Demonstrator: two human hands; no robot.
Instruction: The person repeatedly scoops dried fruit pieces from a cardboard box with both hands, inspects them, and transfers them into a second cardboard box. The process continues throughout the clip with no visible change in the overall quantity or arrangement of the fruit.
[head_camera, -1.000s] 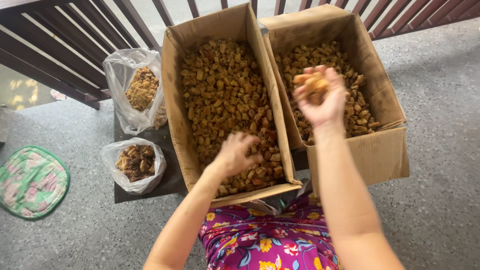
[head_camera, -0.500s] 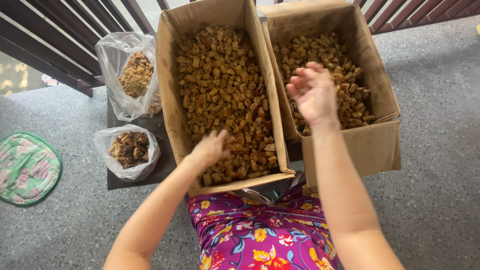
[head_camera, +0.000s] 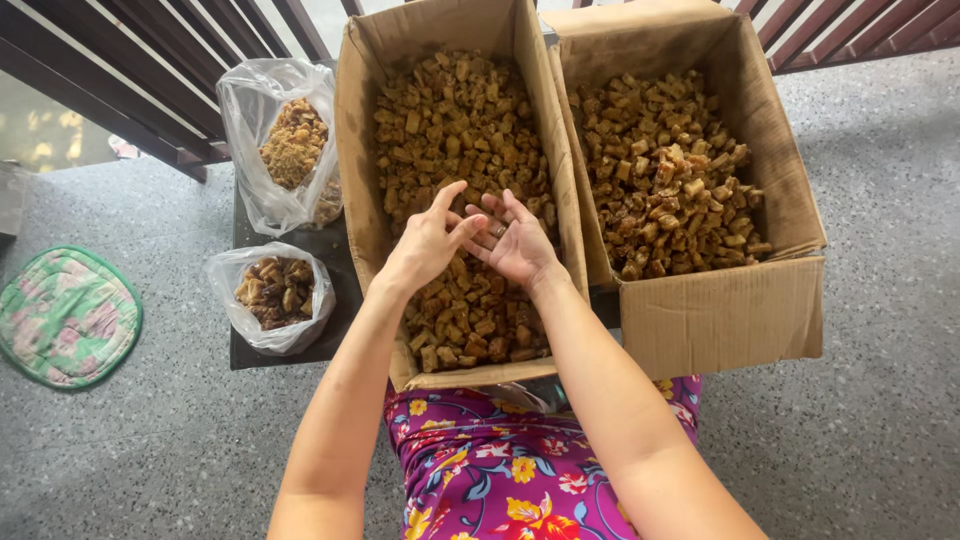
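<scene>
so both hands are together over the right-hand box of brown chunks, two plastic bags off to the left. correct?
Not quite. The head view shows the left hand and right hand together over the left box, not the right box. The two plastic bags do sit to the left.

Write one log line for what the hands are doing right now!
left hand: over left box, touching right hand | right hand: palm up, same box | chunks: fill both boxes | bags: beside box
</scene>
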